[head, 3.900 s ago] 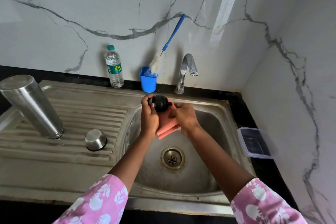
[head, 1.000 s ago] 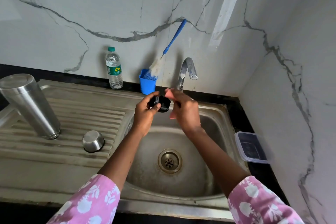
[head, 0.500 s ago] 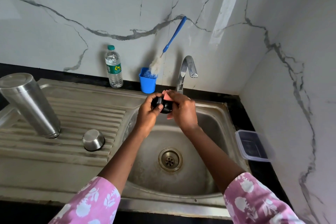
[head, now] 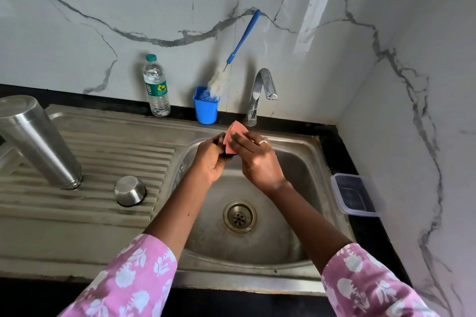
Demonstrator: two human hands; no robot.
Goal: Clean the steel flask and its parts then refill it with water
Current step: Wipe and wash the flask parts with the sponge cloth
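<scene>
Over the sink basin (head: 296, 183), my left hand (head: 210, 159) grips the flask's black stopper (head: 228, 155), which is almost hidden between my hands. My right hand (head: 257, 159) presses a folded pink sponge cloth (head: 233, 137) against the stopper. The steel flask body (head: 38, 141) stands upside down on the ribbed drainboard (head: 103, 162) at the left. Its small steel cup cap (head: 130, 190) sits upside down nearer the basin.
A tap (head: 261, 92) rises behind the basin, with no water running. A blue cup (head: 205, 108) holds a blue-handled bottle brush (head: 239, 46) beside a plastic water bottle (head: 155, 87). A clear lidded container (head: 354, 194) lies on the black counter at the right.
The pink cloth has shifted from below the stopper to over its top, now covering most of it. Both hands stay over the back of the basin.
</scene>
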